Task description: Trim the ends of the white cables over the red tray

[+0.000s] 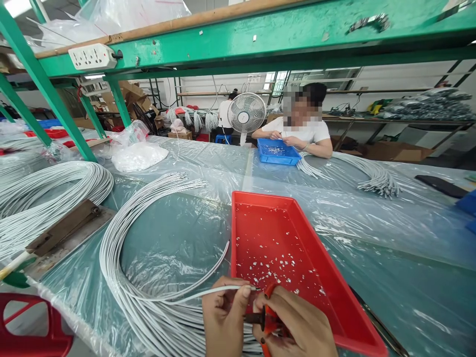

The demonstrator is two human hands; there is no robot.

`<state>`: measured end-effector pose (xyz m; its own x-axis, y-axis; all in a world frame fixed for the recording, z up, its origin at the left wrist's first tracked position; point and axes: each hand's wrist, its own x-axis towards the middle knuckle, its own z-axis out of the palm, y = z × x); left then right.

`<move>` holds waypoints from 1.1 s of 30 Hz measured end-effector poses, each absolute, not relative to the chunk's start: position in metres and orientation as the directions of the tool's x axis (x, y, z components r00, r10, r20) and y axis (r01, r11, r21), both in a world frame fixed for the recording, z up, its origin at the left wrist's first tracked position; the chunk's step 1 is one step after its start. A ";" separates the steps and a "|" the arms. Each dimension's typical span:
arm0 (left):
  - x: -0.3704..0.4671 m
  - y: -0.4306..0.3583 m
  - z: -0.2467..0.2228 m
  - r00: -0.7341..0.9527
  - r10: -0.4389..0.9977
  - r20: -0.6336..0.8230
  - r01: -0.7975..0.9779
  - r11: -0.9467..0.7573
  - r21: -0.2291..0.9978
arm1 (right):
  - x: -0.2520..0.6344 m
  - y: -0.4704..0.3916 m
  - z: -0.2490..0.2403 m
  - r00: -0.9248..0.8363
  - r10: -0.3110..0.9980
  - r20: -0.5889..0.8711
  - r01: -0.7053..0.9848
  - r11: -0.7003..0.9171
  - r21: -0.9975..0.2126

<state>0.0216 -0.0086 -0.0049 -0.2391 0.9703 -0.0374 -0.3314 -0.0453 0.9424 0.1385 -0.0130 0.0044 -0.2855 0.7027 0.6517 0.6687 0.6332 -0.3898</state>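
at the bottom centre of the frame the left hand point(225, 317) pinches a single white cable point(193, 295) between thumb and fingers, closed tight on it, with the cable's tip poking just past the thumb toward the right. the right hand point(297, 325) sits touching it, wrapped shut around a pair of red-handled wire strippers point(268, 317), whose head meets the cable end right over the near edge of the red plastic tray point(334, 292). the tray runs from the centre toward the lower right and holds a scatter of small white insulation scraps point(277, 265). the held cable curves back to the left into a big looped bundle of white cables point(122, 258) lying on the plastic-covered table point(390, 233). further left lies a second bundle of cables point(44, 193) beside a metal bench tool point(63, 230). in the upper centre a co-worker point(305, 131) sits across the table with hands at a blue tray point(277, 151), another cable bundle point(372, 176) beside it. a white fan point(246, 113) stands behind, and a white power strip point(92, 56) hangs on the green shelf frame point(260, 34) in the upper left.
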 end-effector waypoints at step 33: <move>0.029 -0.025 0.003 -0.040 0.942 -0.332 -0.748 0.192 0.636 | 0.155 -0.007 0.039 -0.242 0.965 0.106 0.325 0.184 -0.928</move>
